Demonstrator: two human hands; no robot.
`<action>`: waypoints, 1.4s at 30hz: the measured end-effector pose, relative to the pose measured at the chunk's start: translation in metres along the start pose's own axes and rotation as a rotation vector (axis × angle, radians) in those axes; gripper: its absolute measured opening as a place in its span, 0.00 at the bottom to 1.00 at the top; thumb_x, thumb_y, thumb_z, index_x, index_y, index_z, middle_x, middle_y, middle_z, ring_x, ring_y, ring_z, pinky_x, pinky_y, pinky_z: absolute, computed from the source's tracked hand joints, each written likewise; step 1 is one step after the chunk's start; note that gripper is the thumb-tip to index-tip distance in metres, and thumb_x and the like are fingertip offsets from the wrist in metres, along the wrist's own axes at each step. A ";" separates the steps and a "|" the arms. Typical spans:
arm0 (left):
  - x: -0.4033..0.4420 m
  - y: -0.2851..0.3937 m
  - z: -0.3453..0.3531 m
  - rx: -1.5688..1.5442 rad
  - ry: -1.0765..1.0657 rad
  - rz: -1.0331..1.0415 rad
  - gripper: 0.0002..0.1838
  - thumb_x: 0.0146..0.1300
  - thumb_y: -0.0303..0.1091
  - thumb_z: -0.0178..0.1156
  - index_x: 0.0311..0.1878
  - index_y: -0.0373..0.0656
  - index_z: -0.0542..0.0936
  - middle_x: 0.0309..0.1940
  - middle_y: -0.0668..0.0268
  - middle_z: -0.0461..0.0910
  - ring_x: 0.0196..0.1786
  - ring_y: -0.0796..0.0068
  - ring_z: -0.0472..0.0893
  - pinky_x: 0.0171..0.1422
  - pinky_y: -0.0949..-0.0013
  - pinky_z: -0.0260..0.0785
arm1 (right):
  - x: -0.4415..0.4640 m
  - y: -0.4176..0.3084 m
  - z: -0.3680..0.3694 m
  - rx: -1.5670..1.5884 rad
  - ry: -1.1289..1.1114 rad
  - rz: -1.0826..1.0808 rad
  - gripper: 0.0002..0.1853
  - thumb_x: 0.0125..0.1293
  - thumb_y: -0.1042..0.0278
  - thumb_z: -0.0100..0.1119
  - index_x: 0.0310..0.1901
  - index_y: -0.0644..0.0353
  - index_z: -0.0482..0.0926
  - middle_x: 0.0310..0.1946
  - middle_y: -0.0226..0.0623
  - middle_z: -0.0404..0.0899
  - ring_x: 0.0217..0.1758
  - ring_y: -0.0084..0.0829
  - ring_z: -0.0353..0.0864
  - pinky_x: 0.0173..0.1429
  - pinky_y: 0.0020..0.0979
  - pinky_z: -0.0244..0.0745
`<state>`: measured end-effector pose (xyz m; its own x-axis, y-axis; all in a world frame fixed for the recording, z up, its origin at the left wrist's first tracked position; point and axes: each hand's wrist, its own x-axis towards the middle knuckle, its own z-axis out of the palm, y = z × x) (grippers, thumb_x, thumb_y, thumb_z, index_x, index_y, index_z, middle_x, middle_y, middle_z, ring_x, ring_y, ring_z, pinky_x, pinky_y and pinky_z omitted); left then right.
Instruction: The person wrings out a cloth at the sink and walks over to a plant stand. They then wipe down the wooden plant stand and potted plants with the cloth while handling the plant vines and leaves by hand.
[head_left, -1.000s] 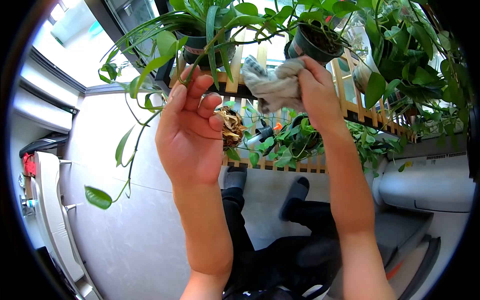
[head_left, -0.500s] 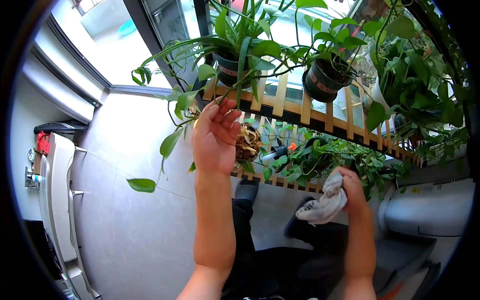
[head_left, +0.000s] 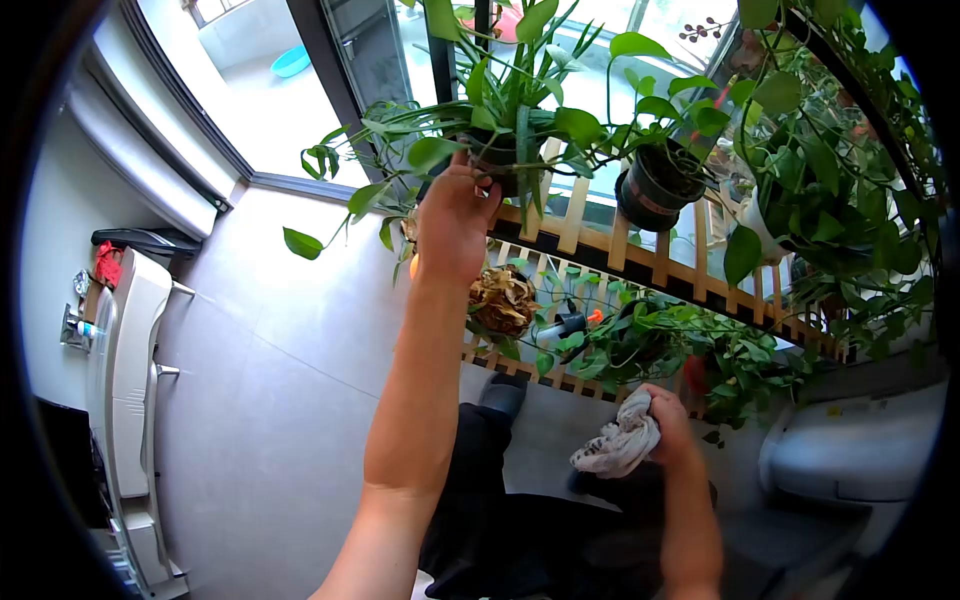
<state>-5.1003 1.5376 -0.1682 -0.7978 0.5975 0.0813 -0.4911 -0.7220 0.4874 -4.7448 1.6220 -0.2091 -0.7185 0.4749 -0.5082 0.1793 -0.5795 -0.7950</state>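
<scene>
My left hand point(head_left: 458, 222) is raised against the left dark green pot point(head_left: 508, 165), which holds a long-leaved plant. Its fingers are curled at the pot's near side around a green vine point(head_left: 345, 225) that trails off to the left; the fingertips are partly hidden. Lower right, my right hand point(head_left: 668, 425) grips a crumpled pale grey cloth point(head_left: 620, 438) above my legs. A second dark pot point(head_left: 660, 187) with a heart-leaved plant stands to the right on the upper slatted wooden shelf point(head_left: 665, 266).
On the lower shelf are dry brown leaves point(head_left: 503, 302), a bottle with an orange nozzle point(head_left: 572, 325) and trailing plants point(head_left: 660, 335). Dense foliage point(head_left: 820, 180) hangs at right, above a white cylindrical appliance point(head_left: 840, 450). White furniture point(head_left: 135, 370) stands at left.
My left hand has moved up to the left pot, and the vine's trailing end has risen. My right hand has taken the cloth down from beside the right pot to above my legs. The view has shifted.
</scene>
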 end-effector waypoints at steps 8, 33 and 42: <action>0.007 -0.008 0.008 0.024 -0.003 -0.066 0.07 0.60 0.28 0.54 0.41 0.43 0.78 0.53 0.68 0.77 0.44 0.75 0.75 0.62 0.63 0.67 | -0.002 0.038 -0.017 0.110 0.091 0.026 0.09 0.64 0.75 0.42 0.34 0.61 0.75 0.30 0.33 0.77 0.30 0.25 0.77 0.38 0.29 0.76; -0.017 0.020 0.007 0.559 0.007 -0.572 0.14 0.71 0.34 0.51 0.53 0.35 0.74 0.48 0.53 0.82 0.47 0.63 0.85 0.51 0.64 0.80 | -0.017 0.086 -0.023 0.167 0.291 0.064 0.11 0.68 0.71 0.42 0.39 0.63 0.77 0.33 0.38 0.80 0.34 0.31 0.81 0.43 0.33 0.79; -0.015 0.023 0.012 0.792 -0.018 -0.619 0.16 0.69 0.34 0.56 0.55 0.35 0.73 0.40 0.55 0.84 0.41 0.66 0.85 0.42 0.69 0.80 | -0.018 0.099 -0.029 0.190 0.241 0.047 0.13 0.68 0.72 0.41 0.44 0.65 0.77 0.37 0.38 0.81 0.39 0.31 0.81 0.47 0.34 0.78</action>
<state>-5.0951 1.5160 -0.1481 -0.4719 0.7991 -0.3724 -0.4379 0.1541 0.8857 -4.6951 1.5752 -0.2882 -0.5285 0.5750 -0.6246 0.0635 -0.7069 -0.7044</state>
